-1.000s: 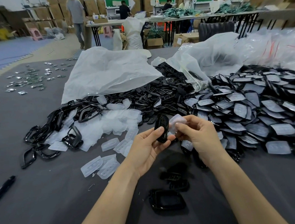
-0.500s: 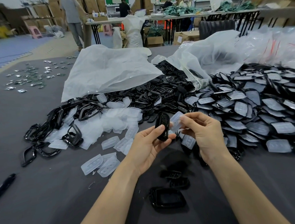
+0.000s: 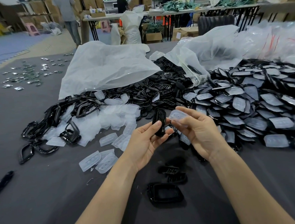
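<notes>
My left hand [image 3: 145, 142] holds a black plastic key-fob shell [image 3: 159, 122] upright between thumb and fingers, above the grey table. My right hand [image 3: 197, 131] pinches a translucent silicone button pad [image 3: 178, 116] just to the right of the shell, close to it; whether pad and shell touch is unclear. Both hands hover over the middle of the table, in front of the piles of parts.
A heap of clear pads [image 3: 113, 116] and black frames [image 3: 47, 126] lies left, assembled pieces [image 3: 248, 107] pile up right. White bags [image 3: 106, 66] lie behind. Black shells [image 3: 165, 194] sit near me. A pen [image 3: 3, 181] lies at far left. People stand in the background.
The right hand has drawn the clear pad slightly up and to the right of the black shell. The left hand keeps the shell almost still.
</notes>
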`<move>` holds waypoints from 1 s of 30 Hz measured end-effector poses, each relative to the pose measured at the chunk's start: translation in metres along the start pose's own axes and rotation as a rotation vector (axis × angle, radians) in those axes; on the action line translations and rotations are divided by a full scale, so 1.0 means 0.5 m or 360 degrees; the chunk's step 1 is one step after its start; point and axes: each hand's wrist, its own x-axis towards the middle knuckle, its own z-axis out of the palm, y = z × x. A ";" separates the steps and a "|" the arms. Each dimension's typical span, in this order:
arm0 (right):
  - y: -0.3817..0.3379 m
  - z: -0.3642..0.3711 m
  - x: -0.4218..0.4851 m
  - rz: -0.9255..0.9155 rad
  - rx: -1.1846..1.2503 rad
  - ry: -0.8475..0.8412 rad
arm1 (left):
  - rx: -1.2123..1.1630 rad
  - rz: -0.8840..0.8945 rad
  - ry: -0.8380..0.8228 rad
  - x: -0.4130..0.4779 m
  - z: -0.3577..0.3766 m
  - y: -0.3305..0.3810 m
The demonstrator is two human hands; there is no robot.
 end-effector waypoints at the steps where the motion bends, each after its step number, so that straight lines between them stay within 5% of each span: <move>1: 0.001 0.000 -0.001 0.0002 -0.0036 -0.0011 | 0.0012 -0.0003 -0.0003 -0.001 0.000 -0.001; 15: 0.002 0.004 -0.011 -0.0059 -0.0194 0.0082 | 0.0013 0.0045 0.0015 -0.001 0.000 -0.004; 24: -0.008 -0.002 -0.006 -0.0190 -0.0339 0.0193 | 0.0177 0.0262 0.0268 0.002 0.012 -0.028; 30: -0.013 0.004 -0.016 -0.0207 -0.0406 -0.0021 | 0.0318 0.0336 0.0247 0.003 0.011 -0.036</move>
